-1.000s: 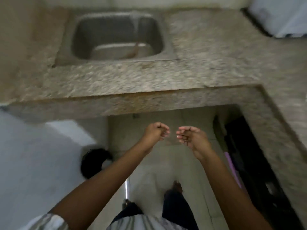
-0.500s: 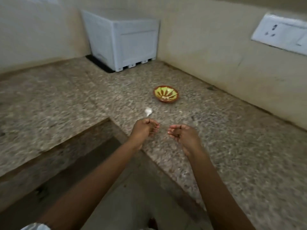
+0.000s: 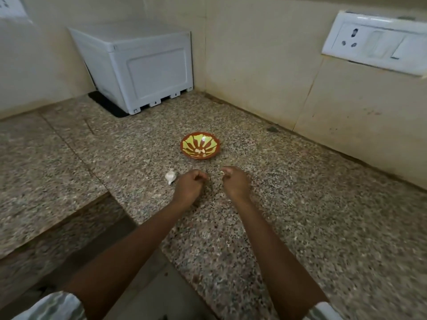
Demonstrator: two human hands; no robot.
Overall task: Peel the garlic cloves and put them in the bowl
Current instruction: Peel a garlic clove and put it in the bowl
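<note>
A small red bowl [image 3: 184, 145] with yellow-green stripes stands on the granite counter, with a few pale peeled garlic cloves [image 3: 200, 151] inside. A white garlic bulb [image 3: 170, 176] lies on the counter, left of and nearer than the bowl. My left hand [image 3: 190, 184] hovers just right of the bulb, its fingers curled in, and nothing shows in it. My right hand [image 3: 235, 181] is level with it, a short gap apart, and pinches a small pale garlic clove [image 3: 222, 173] at its fingertips. Both hands are in front of the bowl.
A white box-shaped appliance [image 3: 143, 65] stands in the back corner on a dark mat. A white socket and switch plate [image 3: 374, 42] hangs on the right wall. The granite counter [image 3: 300, 215] drops off at its inner edge, lower left, to the floor.
The view swung from the sink round to the corner counter. Both hands moved forward over the counter, closer to the bowl and the garlic bulb.
</note>
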